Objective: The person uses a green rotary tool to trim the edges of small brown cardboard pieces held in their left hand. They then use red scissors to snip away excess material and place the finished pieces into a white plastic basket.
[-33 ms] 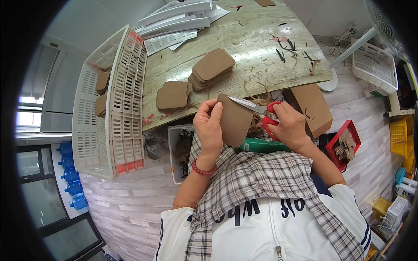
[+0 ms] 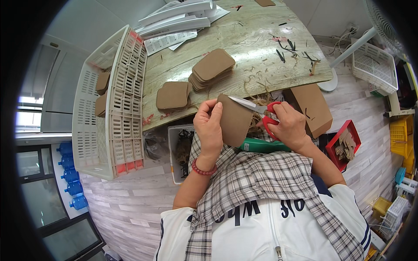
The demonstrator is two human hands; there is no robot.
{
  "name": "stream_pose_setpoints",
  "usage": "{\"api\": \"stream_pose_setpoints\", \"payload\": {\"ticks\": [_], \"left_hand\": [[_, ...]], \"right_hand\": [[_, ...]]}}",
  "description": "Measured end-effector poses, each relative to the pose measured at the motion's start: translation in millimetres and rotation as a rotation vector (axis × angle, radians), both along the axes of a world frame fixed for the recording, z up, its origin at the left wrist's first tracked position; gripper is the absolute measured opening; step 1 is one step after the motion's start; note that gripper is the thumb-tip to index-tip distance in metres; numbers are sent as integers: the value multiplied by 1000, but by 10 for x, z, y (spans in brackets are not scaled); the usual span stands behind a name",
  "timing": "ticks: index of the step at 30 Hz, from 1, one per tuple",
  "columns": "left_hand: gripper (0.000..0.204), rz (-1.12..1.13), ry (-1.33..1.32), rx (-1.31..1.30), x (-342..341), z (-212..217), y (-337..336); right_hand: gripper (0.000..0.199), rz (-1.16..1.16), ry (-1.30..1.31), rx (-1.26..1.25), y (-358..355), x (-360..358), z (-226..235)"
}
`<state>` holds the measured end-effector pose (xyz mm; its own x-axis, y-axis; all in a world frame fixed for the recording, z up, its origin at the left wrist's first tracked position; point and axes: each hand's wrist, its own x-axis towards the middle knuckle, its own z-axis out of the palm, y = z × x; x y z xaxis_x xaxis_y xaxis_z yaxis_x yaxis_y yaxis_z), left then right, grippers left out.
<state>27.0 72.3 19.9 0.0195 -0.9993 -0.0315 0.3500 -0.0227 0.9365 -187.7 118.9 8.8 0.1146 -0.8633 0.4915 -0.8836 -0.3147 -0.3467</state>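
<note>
Brown card [image 2: 235, 119] upright over lap, just off table [image 2: 244, 30] edge, pinched at left edge by left hand [image 2: 210, 126]. Right hand [image 2: 289, 126] clenched in red scissors [image 2: 257, 109], blades at card's top right corner. No shift visible against other frame; trim mid-way, I judge. Cut stacks [image 2: 212, 67] on table beyond.

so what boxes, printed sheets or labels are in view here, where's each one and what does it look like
Printed sheets: far left of the table, white with dark print, partly under long white strips.
Cardboard box: at the table's near right edge, plain brown, oblong.
Red tray: on the floor to the right, square, holding brown cut pieces.
Green package: on the lap below the right hand, long and flat, with a small white label.
</note>
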Motion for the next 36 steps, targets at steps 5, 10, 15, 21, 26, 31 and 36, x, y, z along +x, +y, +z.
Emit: {"api": "stream_pose_setpoints", "payload": {"ticks": [5, 10, 15, 21, 26, 31, 36], "left_hand": [[13, -33, -27, 12, 28, -16, -1], [12, -100, -46, 37, -6, 51, 8], [10, -309, -145, 65, -66, 148, 31], [10, -303, -67, 135, -16, 161, 19], [12, -314, -47, 172, -38, 109, 8], [17, -345, -89, 169, -69, 110, 28], [14, -392, -216, 119, -83, 177, 52]], "right_hand": [[36, -77, -326, 191, -33, -31, -26], [36, -18, -878, 621, -143, -22, 88], [45, 244, -1430, 810, -293, 126, 361], [33, 19, -1372, 496, -403, 8, 200], [29, 34, -1417, 643, -356, 21, 99], [36, 155, -1497, 845, -226, 115, 237], [37, 123, -1444, 790, -238, 170, 258]]}}
